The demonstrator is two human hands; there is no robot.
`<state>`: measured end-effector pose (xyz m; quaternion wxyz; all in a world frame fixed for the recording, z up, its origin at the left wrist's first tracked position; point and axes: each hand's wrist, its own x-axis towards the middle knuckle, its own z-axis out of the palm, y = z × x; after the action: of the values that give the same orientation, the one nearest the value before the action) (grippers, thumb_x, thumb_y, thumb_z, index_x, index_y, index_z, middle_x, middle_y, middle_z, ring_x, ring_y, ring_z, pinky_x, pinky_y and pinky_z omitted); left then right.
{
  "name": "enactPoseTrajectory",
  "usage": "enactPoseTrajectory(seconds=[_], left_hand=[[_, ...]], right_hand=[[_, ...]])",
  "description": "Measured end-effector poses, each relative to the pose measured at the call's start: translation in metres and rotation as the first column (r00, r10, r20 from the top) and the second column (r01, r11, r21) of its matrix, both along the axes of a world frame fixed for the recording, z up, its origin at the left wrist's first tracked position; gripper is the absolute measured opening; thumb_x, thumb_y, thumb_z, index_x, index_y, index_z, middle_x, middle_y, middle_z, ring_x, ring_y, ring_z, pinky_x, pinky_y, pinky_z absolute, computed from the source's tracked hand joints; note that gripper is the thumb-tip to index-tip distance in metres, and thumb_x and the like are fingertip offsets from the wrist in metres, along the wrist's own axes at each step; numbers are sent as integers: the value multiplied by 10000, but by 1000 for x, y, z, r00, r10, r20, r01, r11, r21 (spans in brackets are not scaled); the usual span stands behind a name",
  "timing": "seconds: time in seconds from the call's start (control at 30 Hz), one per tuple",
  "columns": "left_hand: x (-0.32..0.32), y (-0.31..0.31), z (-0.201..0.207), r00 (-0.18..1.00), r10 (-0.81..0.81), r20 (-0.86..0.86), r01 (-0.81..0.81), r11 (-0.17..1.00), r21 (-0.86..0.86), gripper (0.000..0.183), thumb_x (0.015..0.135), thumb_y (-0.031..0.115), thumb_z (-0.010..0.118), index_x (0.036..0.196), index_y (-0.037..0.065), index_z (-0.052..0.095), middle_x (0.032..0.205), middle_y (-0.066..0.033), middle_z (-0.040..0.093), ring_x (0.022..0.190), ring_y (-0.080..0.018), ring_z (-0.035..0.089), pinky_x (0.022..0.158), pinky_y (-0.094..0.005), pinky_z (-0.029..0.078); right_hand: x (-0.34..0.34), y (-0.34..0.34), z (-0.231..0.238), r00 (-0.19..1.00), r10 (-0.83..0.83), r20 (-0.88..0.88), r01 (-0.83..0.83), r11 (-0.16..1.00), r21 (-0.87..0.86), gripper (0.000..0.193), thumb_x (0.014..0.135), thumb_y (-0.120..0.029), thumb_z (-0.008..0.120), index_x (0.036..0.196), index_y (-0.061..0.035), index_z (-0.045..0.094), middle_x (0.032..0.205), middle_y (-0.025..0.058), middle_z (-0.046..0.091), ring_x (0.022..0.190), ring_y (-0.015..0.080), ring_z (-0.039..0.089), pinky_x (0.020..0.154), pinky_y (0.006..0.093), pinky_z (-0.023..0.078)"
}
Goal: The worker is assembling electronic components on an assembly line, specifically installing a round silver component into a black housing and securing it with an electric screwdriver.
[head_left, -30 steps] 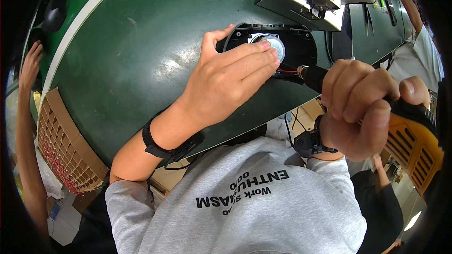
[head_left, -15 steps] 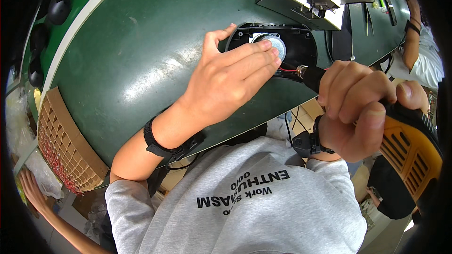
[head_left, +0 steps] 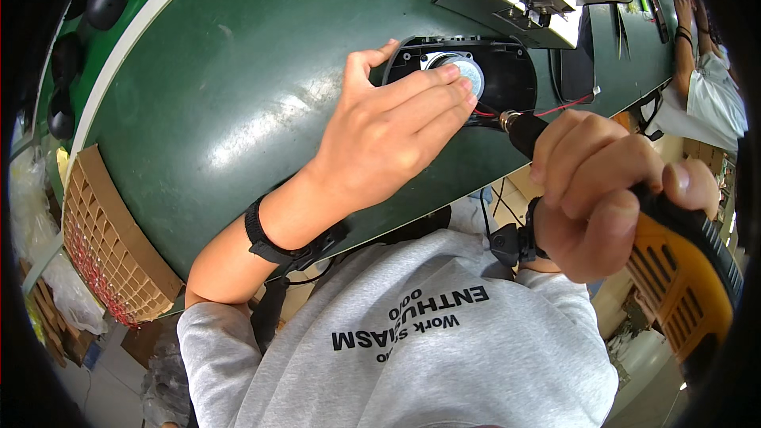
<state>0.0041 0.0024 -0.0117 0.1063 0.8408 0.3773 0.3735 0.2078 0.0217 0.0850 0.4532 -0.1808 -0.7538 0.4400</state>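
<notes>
A round speaker point(head_left: 468, 78) with a silvery back sits in an open black plastic housing point(head_left: 507, 79) on the green table. My left hand point(head_left: 384, 131) holds it down, fingers laid together over the speaker and thumb at the housing's left rim. My right hand point(head_left: 594, 190) is wrapped round a yellow and black electric screwdriver point(head_left: 682, 285). Its metal nose points at the housing's near edge, beside the speaker; the bit's tip is hard to make out. Red wire point(head_left: 564, 105) runs out past the tool to a small white plug point(head_left: 596, 91).
Beyond the housing stands a silver metal box fixture point(head_left: 547, 24). A black flat item point(head_left: 576, 71) and tweezers point(head_left: 621, 32) lie to its right. A cardboard divider crate point(head_left: 127, 246) with red wires is at left. Another person's arm point(head_left: 686, 47) rests on the table's far right.
The screwdriver has shifted slightly left and its rear has tilted downward. More red wire and its white plug now show. The co-worker's hand at the lower left has left view; my left hand barely moved.
</notes>
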Motion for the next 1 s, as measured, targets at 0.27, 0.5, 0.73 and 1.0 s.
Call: enactPoseTrajectory(seconds=[0.27, 0.5, 0.73, 1.0], left_hand=[[0, -2, 0, 1000, 6, -7, -6, 1000, -8, 443, 678, 115, 862, 1108, 119, 753, 1139, 12, 739, 1144, -155, 685, 900, -444, 376], [6, -1, 0, 997, 54, 57, -53, 999, -7, 101, 826, 123, 791, 920, 91, 774, 997, 26, 721, 1033, -116, 703, 919, -515, 450], [4, 8, -2, 997, -3, 74, 3, 1000, -12, 278, 738, 131, 841, 1002, 100, 759, 1060, 16, 727, 1045, -138, 703, 896, -467, 414], [-7, 5, 4, 995, -98, 5, 98, 992, -82, 477, 673, 172, 884, 1114, 109, 716, 1156, -15, 709, 1135, -179, 666, 1009, -512, 388]], right_hand=[[-1, -3, -1, 1000, -6, 0, 6, 1000, 2, 373, 1065, -123, 515, 1410, -155, 378, 700, 37, 525, 545, 173, 522, 517, 346, 446], [-3, 0, -8, 998, -17, -64, 16, 1000, -12, 335, 1059, -95, 509, 1374, -144, 407, 688, 34, 512, 541, 172, 515, 516, 346, 437], [11, 17, -15, 993, 101, -60, -103, 995, -17, 307, 1052, -69, 495, 1343, -130, 419, 681, 34, 502, 535, 164, 509, 509, 338, 432], [-22, 1, -16, 914, -258, -313, 199, 958, -207, 325, 975, -54, 644, 1121, -84, 355, 674, 56, 487, 505, 145, 463, 483, 301, 422]])
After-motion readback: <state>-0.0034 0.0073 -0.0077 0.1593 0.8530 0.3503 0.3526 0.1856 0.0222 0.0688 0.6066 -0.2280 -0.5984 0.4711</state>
